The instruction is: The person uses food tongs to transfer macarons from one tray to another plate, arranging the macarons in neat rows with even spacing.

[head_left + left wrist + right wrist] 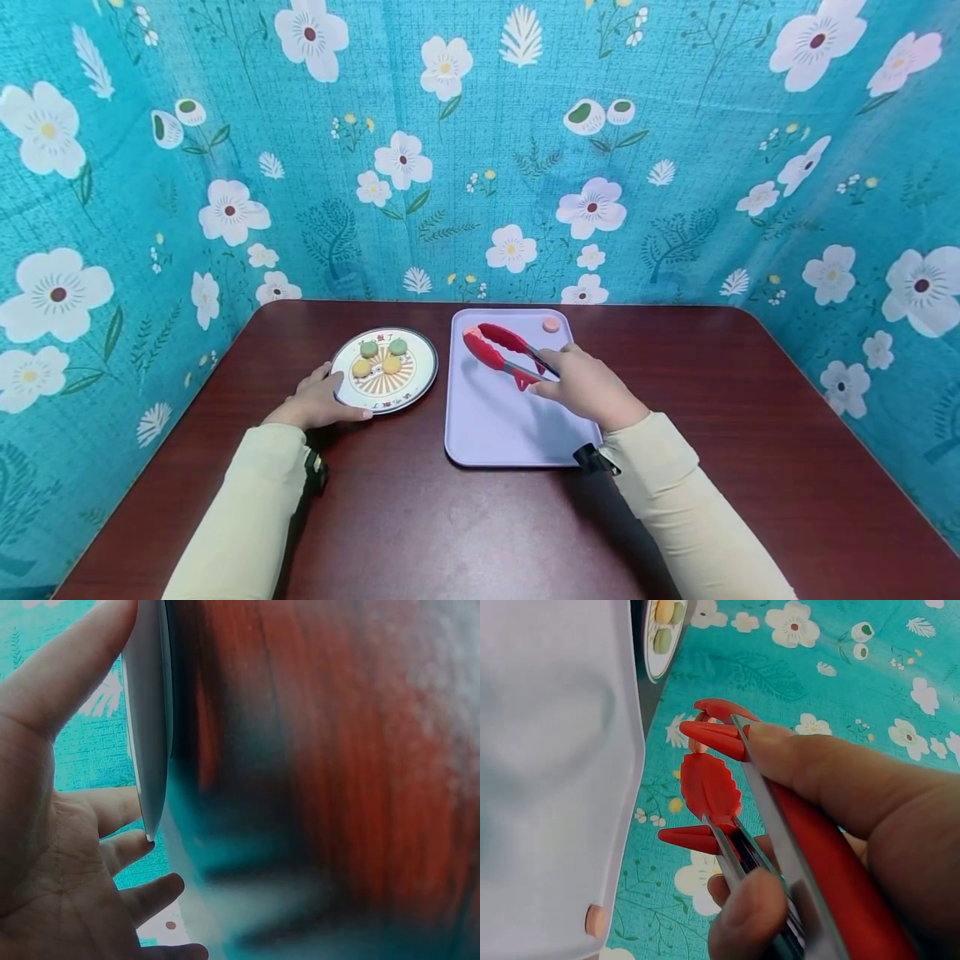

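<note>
My right hand (592, 387) grips red-tipped metal tongs (486, 352) above a pale lilac tray (495, 433). Between the tong tips is a small pink piece, which looks like a macaron (472, 333); the right wrist view shows it partly hidden behind the red ends. Another pink macaron (551, 324) lies in the tray's far right corner. To the left, a round patterned plate (386, 402) carries two green macarons (398, 347) and two yellow macarons (392, 364). My left hand (315, 402) touches the plate's left rim, thumb along the near edge, fingers spread in the left wrist view (67, 862).
Both plate and tray stand on a dark reddish-brown table (442, 533), towards its far edge. Behind it and along both sides hangs a turquoise flowered cloth (465, 208). A narrow strip of table separates plate and tray.
</note>
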Demonstrator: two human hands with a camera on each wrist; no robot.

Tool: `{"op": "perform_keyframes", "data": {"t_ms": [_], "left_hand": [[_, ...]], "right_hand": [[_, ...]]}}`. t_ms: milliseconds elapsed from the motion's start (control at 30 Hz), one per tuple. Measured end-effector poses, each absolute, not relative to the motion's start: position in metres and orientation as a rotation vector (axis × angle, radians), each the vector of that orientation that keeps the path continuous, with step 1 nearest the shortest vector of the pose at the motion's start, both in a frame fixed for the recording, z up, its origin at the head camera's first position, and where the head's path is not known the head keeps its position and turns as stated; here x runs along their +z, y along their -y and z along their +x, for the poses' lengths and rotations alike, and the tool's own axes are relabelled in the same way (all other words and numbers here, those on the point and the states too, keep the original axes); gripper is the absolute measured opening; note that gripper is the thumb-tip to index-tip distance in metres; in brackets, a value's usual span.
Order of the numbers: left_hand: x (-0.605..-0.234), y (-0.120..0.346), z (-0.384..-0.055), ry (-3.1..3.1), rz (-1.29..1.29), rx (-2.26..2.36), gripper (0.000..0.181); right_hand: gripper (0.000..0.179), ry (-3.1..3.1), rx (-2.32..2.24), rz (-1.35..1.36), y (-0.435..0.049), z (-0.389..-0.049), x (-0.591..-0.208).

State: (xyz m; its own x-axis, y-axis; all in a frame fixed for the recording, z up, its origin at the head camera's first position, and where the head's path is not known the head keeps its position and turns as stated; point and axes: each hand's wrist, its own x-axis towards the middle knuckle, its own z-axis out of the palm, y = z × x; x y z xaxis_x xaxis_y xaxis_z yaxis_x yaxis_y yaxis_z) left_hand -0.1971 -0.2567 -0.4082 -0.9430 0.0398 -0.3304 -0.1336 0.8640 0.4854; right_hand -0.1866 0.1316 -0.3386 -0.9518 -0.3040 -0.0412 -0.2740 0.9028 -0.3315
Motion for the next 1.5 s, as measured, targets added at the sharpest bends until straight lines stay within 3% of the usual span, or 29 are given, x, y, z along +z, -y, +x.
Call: {"op": "perform_keyframes", "data": {"t_ms": [1500], "left_hand": [[-0.409,0.257,-0.2,-2.697,-0.09,0.717,0.113]], "right_hand": [[0.05,-2.935,-0.578,-0.571,-0.091,-0.182,-0.339]]}}
